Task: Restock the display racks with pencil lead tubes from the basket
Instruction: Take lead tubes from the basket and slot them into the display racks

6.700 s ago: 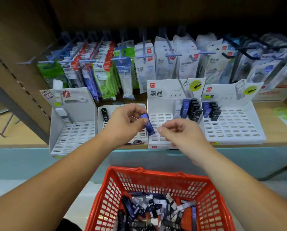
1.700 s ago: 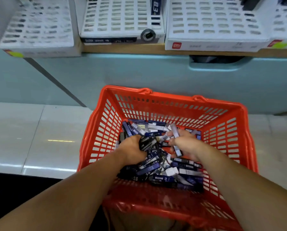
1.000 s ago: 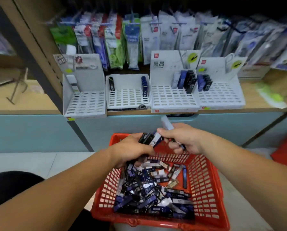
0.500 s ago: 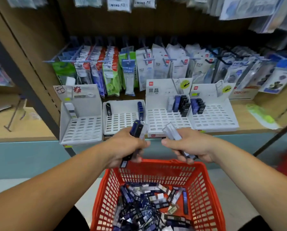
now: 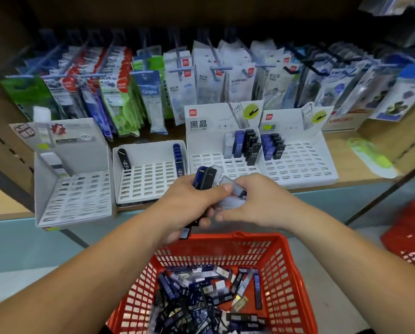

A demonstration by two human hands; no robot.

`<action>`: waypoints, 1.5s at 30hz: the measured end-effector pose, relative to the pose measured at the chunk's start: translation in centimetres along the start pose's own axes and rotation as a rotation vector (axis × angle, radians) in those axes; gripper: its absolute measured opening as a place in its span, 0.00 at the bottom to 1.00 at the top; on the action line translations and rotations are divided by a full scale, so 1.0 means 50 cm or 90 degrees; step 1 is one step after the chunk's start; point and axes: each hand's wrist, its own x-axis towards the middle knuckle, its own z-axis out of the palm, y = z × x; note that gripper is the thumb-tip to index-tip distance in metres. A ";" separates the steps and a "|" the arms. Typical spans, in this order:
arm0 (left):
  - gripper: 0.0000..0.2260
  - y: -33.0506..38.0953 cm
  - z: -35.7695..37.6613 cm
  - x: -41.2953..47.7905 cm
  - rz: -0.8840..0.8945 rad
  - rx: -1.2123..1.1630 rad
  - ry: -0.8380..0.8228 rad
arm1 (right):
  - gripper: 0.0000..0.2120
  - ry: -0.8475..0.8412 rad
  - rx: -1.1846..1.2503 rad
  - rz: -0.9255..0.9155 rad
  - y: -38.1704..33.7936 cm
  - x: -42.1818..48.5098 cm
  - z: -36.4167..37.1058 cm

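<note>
My left hand (image 5: 189,203) grips a bunch of blue and black pencil lead tubes (image 5: 204,180) above the red basket (image 5: 290,280). My right hand (image 5: 252,201) holds clear tubes (image 5: 233,196) right beside it, fingers touching the left hand's bunch. Both hands hover in front of the white display racks on the shelf. The second rack (image 5: 148,182) holds one black tube and a few blue ones. The third rack (image 5: 223,160) and fourth rack (image 5: 300,162) hold several upright tubes at the back. The basket contains a loose heap of tubes (image 5: 201,300).
The leftmost white rack (image 5: 74,196) sits at the shelf's front edge. Packaged stationery (image 5: 201,80) hangs on hooks behind the racks. A green item (image 5: 370,155) lies on the shelf at right. A second red basket (image 5: 411,235) stands on the floor at far right.
Both hands came up out of the basket with tubes and moved together in front of the racks. My view rose from the basket to the shelf.
</note>
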 end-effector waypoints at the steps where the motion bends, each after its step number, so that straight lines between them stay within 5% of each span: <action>1: 0.06 -0.002 0.001 0.004 0.008 -0.010 -0.004 | 0.21 -0.007 0.003 0.001 0.004 0.003 -0.001; 7: 0.05 -0.006 -0.007 0.030 0.084 0.032 0.006 | 0.27 -0.062 0.096 0.012 0.009 0.004 0.003; 12: 0.06 -0.002 -0.030 0.040 0.079 0.030 -0.009 | 0.14 -0.130 0.260 0.060 0.013 -0.005 -0.022; 16: 0.06 0.002 -0.055 0.046 0.085 -0.029 0.037 | 0.24 -0.148 0.385 0.124 0.025 -0.017 -0.039; 20: 0.05 -0.001 -0.060 0.046 0.108 -0.095 0.084 | 0.19 -0.064 0.564 0.137 0.031 -0.021 -0.039; 25: 0.08 -0.001 -0.051 0.041 0.082 -0.117 0.041 | 0.06 0.064 0.602 0.123 0.027 -0.011 -0.031; 34: 0.10 -0.016 -0.057 0.041 0.164 0.309 0.024 | 0.06 0.145 0.416 0.050 0.033 -0.006 -0.039; 39: 0.07 -0.006 -0.039 0.054 0.156 0.214 0.012 | 0.15 0.297 0.471 0.057 0.024 0.005 -0.041; 45: 0.09 -0.008 -0.056 0.066 0.045 0.050 0.119 | 0.07 0.468 0.385 0.059 0.035 0.040 -0.077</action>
